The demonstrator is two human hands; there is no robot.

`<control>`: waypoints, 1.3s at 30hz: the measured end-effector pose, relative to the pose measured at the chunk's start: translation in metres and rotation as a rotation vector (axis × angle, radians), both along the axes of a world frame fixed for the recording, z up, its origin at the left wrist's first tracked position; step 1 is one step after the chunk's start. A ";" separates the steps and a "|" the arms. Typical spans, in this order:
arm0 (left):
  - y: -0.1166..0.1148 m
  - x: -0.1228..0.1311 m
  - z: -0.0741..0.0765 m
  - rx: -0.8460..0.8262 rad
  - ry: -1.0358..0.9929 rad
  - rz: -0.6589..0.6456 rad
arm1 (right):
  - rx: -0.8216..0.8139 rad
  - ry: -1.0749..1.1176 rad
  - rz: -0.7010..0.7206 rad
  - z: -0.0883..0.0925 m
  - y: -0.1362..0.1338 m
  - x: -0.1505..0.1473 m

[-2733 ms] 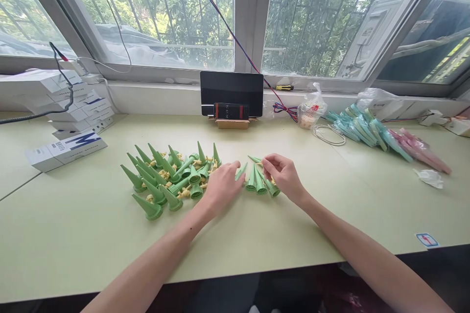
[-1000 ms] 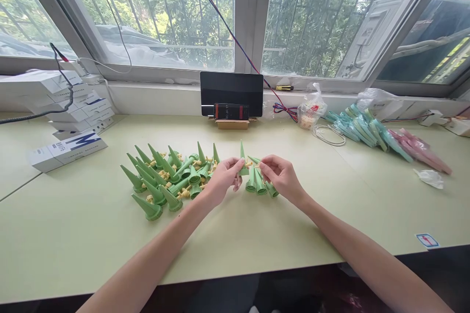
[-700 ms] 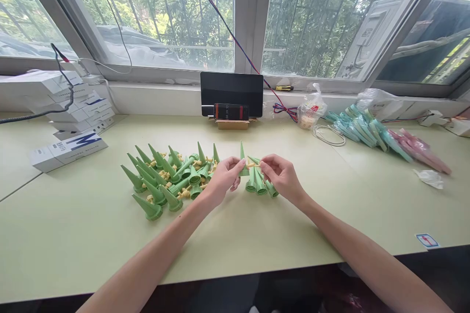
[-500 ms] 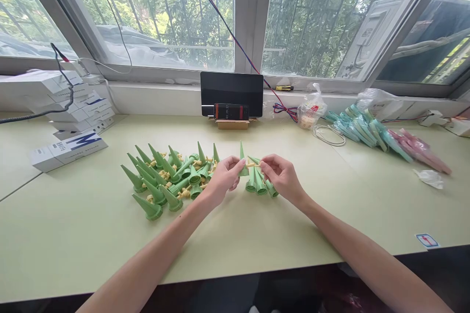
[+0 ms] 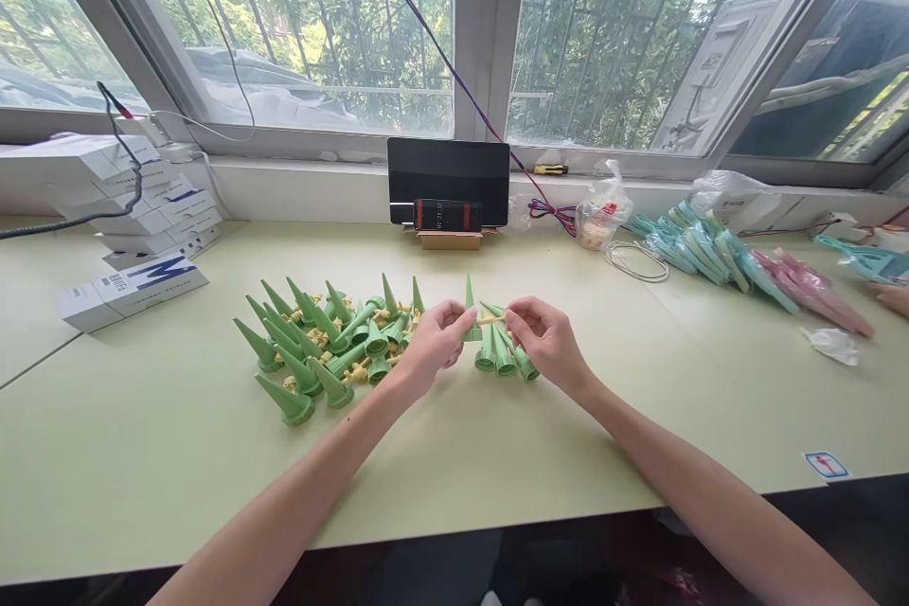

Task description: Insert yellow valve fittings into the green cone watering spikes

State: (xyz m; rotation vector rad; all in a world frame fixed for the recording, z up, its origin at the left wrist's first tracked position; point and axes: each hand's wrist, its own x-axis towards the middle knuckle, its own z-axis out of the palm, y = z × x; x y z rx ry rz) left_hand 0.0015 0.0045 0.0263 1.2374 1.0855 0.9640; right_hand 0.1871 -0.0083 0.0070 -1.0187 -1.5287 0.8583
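Fingers of my left hand (image 5: 436, 343) pinch a green cone (image 5: 470, 305) whose tip points up. My right hand (image 5: 544, 341) is closed on the end of a thin yellow piece (image 5: 491, 319) that reaches across to the cone. Just below and between the hands, several loose green cones (image 5: 504, 360) lie with their round openings toward me. Left of my left hand is a cluster of green cones (image 5: 294, 403) with small yellow parts (image 5: 355, 376) among them, some upright and some lying down.
White boxes (image 5: 134, 289) are stacked at the left. A phone (image 5: 447, 216) leans on a black tablet (image 5: 449, 170) at the back. Plastic bags (image 5: 602, 213), a white cable (image 5: 637, 262) and teal and pink packets (image 5: 810, 289) lie right. Another person's hand (image 5: 892, 297) shows at the right edge.
Another person's hand and a teal packet have come into view at the right edge. My hands have hardly moved and keep the same hold.
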 end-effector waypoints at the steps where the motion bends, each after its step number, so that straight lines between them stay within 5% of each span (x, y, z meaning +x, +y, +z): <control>1: 0.000 0.000 0.000 -0.002 0.004 -0.004 | 0.004 -0.007 0.004 0.000 0.000 0.000; 16: -0.005 0.001 0.003 0.018 0.015 -0.129 | 0.059 -0.163 0.049 0.000 -0.003 0.000; 29: 0.000 -0.002 -0.006 0.052 -0.040 -0.180 | 0.015 -0.064 0.045 0.001 -0.002 0.000; 39: -0.001 0.001 -0.001 0.252 0.214 -0.102 | 0.014 -0.068 0.038 0.001 -0.003 0.000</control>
